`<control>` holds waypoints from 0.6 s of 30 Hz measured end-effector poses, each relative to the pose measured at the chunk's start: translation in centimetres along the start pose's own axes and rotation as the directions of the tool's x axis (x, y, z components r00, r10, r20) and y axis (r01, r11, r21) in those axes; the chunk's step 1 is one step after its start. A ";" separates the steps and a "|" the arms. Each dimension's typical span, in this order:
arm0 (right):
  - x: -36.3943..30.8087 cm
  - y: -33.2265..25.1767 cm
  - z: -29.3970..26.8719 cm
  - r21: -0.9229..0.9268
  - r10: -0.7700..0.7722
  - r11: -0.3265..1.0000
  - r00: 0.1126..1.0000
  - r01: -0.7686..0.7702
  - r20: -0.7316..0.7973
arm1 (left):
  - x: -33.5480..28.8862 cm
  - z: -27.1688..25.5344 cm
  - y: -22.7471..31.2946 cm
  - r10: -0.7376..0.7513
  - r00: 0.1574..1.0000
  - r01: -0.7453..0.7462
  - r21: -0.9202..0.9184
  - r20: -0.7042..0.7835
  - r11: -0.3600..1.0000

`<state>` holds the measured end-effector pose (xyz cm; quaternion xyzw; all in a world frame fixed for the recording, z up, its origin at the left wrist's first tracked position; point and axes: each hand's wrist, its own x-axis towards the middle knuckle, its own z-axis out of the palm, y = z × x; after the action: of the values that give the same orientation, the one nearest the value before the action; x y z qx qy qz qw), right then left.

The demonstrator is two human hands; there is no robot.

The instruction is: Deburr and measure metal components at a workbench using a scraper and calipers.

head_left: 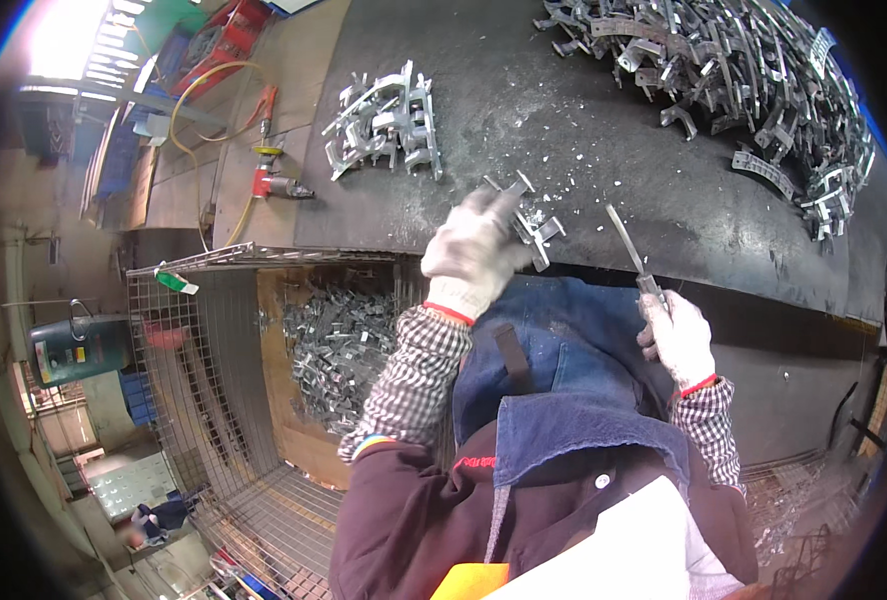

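Bright window (64, 35) upper left; dark-topped bench (484, 60); wire-mesh cage (192, 262) beside it.

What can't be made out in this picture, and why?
All in the head view:
- Left hand: blurred, so its exact grip on the metal part is unclear.
- Tool: lower end covered by the right hand.
- Large pile: cut off by the top edge.
- Pieces in the bin: some hidden behind the left sleeve.
- White chips: too small to identify.

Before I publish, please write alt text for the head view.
Gloved left hand at a metal bracket on a dark workbench; gloved right hand holds a file-like tool. Small bracket pile ahead left, larger bracket pile ahead right.
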<state>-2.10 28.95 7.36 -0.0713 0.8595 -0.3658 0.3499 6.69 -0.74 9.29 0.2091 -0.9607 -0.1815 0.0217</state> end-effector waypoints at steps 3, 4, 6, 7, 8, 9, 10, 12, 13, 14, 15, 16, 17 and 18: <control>-0.2 0.7 0.3 0.018 -0.030 0.999 0.999 0.029 0.045 | 0.4 1.7 0.5 0.345 0.917 -0.385 0.222 0.201 0.896; -0.2 0.4 0.3 0.034 -0.053 0.998 0.997 0.052 0.053 | 1.6 1.9 0.1 0.397 0.902 -0.425 0.199 0.168 0.883; -0.8 -0.7 -0.2 0.040 -0.092 0.995 0.995 0.091 0.040 | 1.9 2.8 -1.1 0.468 0.880 -0.471 0.020 0.074 0.882; -1.1 -1.2 -0.4 0.048 -0.119 0.992 0.992 0.118 0.034 | 1.8 2.5 -1.2 0.518 0.855 -0.514 -0.161 -0.019 0.842; -1.2 -1.3 -0.7 0.064 -0.135 0.989 0.990 0.133 0.027 | 1.2 3.0 -0.3 0.392 0.876 -0.480 -0.437 -0.280 0.761; -1.1 -1.6 -0.8 0.065 -0.137 0.989 0.990 0.135 0.026 | 1.1 2.9 0.0 0.393 0.875 -0.482 -0.435 -0.281 0.761; -0.9 -1.9 -1.0 0.036 -0.121 0.992 0.992 0.119 0.042 | 1.0 2.8 0.4 0.248 0.951 -0.308 -0.477 -0.184 0.823; -1.0 -2.6 -1.3 0.004 -0.106 0.994 0.993 0.106 0.060 | 1.2 2.2 1.1 -0.032 0.999 0.048 -0.467 0.042 0.883; -1.5 -2.9 -1.5 -0.019 -0.265 0.964 0.963 0.266 0.057 | 1.2 1.8 1.2 -0.036 0.998 0.053 -0.468 0.044 0.882; -1.9 -3.3 -1.6 -0.041 -0.416 0.907 0.907 0.419 0.057 | 1.1 1.5 1.3 0.037 0.999 -0.019 -0.414 0.036 0.910; -2.2 -4.0 -2.0 -0.043 -0.414 0.908 0.908 0.416 0.061 | 1.0 1.2 1.3 0.111 0.993 -0.092 -0.358 0.033 0.929; -2.3 -4.9 -2.3 -0.108 -0.394 0.908 0.913 0.405 0.109 | 1.0 1.3 1.6 0.162 0.985 -0.173 -0.336 -0.060 0.926; -2.2 -5.5 -2.5 -0.174 -0.370 0.903 0.916 0.394 0.154 | 1.1 1.5 1.5 0.163 0.985 -0.173 -0.338 -0.057 0.925; -1.6 -5.1 -2.4 -0.174 -0.366 0.904 0.918 0.389 0.153 | 1.2 1.8 1.3 0.174 0.984 -0.180 -0.350 -0.048 0.919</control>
<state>-3.20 27.25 12.89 -0.2928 0.8398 -0.3330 0.3132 4.87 0.52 8.02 0.1155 -0.9272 -0.3465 0.0829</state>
